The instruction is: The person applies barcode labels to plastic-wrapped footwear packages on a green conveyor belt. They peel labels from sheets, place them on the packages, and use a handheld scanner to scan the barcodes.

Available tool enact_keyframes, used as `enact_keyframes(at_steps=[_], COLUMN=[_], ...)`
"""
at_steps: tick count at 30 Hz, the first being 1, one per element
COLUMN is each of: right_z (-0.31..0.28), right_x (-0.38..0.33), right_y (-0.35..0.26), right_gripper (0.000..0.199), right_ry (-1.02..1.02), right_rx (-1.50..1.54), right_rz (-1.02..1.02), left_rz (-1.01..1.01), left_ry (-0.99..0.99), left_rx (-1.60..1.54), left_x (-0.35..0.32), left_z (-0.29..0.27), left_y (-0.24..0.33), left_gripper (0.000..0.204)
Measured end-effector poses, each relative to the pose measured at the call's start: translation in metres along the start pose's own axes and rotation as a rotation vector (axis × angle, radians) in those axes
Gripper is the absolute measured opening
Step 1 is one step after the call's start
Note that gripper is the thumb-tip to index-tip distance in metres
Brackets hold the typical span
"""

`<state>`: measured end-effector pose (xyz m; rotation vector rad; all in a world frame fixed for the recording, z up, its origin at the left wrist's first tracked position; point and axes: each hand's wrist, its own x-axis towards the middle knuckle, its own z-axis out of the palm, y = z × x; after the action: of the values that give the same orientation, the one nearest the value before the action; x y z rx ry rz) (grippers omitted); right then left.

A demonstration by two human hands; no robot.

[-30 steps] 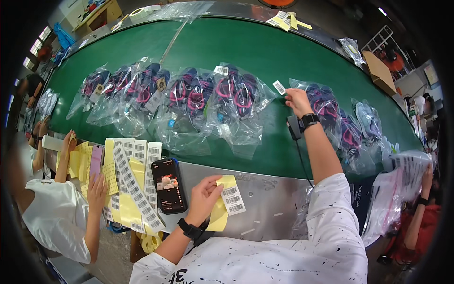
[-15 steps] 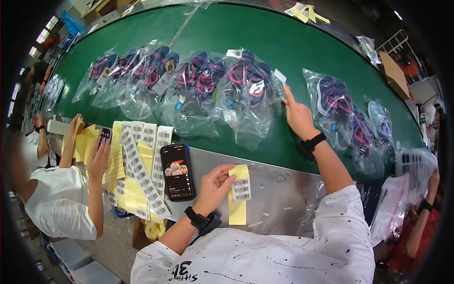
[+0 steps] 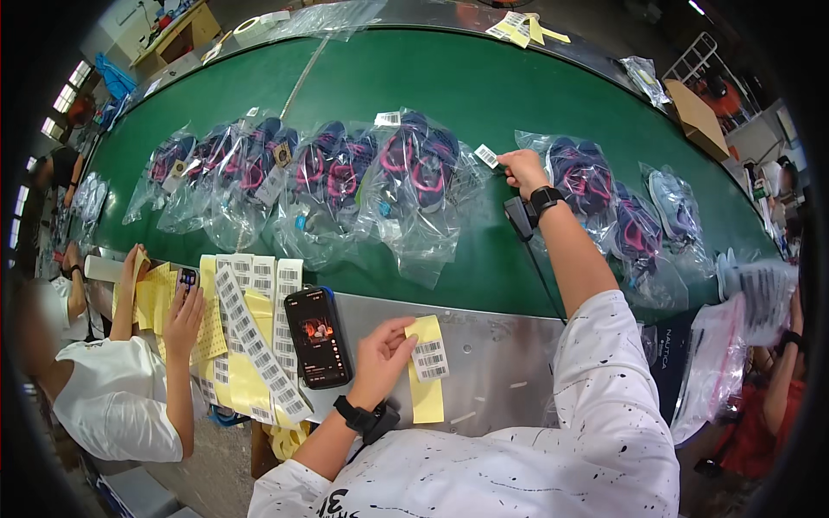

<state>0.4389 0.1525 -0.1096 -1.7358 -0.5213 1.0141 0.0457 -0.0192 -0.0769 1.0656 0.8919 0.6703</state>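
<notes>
**Loose label pinched at its edge between bagged shoes**

The small white barcode label is over the green tabletop, in the gap between a left bagged pair and a right bagged pair of navy-and-pink shoes. The right hand has its grip clamped on one end of it, thumb and finger together, which probably keeps skin off most of the sticky side; the printed face shows.

Nearer the body, the left hand also has its grip clamped, here on the side of a label strip. The yellow backing hangs toward the person. Held by the side, the barcodes stay uncovered, and the strip sits close in, over the metal ledge.

Just left of that hand, a phone lies with its lit screen facing the person, presumably for easy viewing. Beside it, overlapping label sheets seem placed within reach of both the person and a co-worker in white.

Farther right are light-blue bagged shoes and clear bags.
</notes>
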Motion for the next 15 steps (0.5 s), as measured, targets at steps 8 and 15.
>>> enact_keyframes(at_steps=[8, 15], right_z=[0.015, 0.027], right_x=[0.008, 0.009], right_y=[0.003, 0.014], right_gripper=[0.017, 0.052], right_ry=[0.053, 0.185], right_rx=[-0.413, -1.034], right_rz=[-0.073, -0.353], left_rz=[-0.004, 0.003], left_ry=[-0.021, -0.030], left_rx=[0.013, -0.020], left_x=[-0.001, 0.003], left_z=[0.002, 0.004], left_y=[0.002, -0.002], left_gripper=[0.028, 0.030])
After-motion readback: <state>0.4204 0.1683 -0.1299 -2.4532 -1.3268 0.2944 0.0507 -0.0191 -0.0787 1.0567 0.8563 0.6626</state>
